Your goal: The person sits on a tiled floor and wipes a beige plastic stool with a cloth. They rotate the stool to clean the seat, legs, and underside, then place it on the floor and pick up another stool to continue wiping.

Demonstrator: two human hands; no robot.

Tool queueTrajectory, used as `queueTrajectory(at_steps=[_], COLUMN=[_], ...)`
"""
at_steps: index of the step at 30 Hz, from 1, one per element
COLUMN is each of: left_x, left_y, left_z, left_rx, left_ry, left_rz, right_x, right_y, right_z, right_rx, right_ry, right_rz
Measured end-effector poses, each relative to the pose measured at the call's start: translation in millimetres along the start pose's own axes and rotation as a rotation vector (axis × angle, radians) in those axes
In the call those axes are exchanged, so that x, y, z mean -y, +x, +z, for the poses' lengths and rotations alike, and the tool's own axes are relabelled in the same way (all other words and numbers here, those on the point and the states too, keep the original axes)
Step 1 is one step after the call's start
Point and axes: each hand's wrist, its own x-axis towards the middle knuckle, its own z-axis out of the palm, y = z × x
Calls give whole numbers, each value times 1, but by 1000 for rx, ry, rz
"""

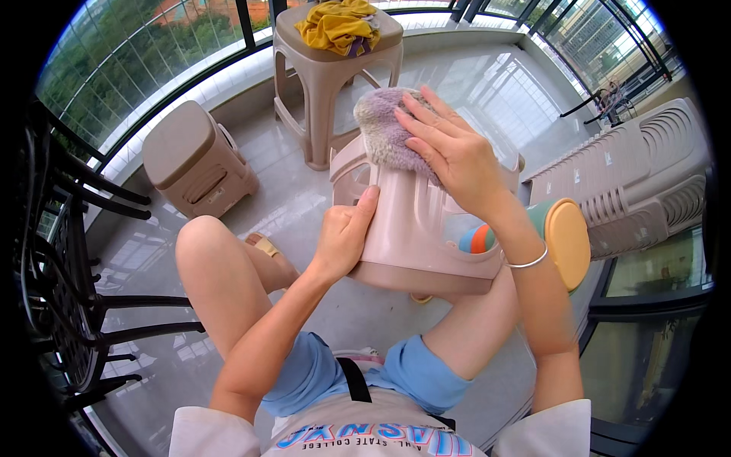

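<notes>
A beige plastic stool (394, 223) lies tipped over in front of me, its brown seat side towards my lap and its legs pointing away. My left hand (345, 231) grips the stool's left side, thumb laid along a leg. In my right hand (457, 148) is a fluffy purple and cream cleaning cloth (388, 128), pressed flat against the far end of a leg. The fingers lie spread over the cloth. Part of the stool's right side is hidden behind my right hand and forearm.
Ahead stands a taller stool (337, 85) with a yellow cloth (340, 25) on its seat. A low stool (197, 154) sits at left. Stacked beige stools (622, 177) are at right, near a green stool with an orange top (568, 243). Black metal chairs (74, 285) line the left.
</notes>
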Motion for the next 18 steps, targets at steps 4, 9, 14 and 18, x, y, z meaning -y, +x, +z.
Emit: queueTrajectory(at_steps=[4, 9, 14, 18], left_x=[3, 3, 3, -6], left_y=[0, 1, 1, -2], left_z=[-1, -2, -3, 1], left_rx=[-26, 5, 15, 85], left_ry=[32, 9, -15, -32], left_rz=[5, -11, -22, -41], right_x=[-6, -20, -32, -45], right_y=[-10, -36, -70, -98], right_z=[-3, -18, -47, -77], right_rx=[5, 38, 109, 155], right_ry=[-10, 30, -75, -180], right_rz=[2, 70, 167, 218])
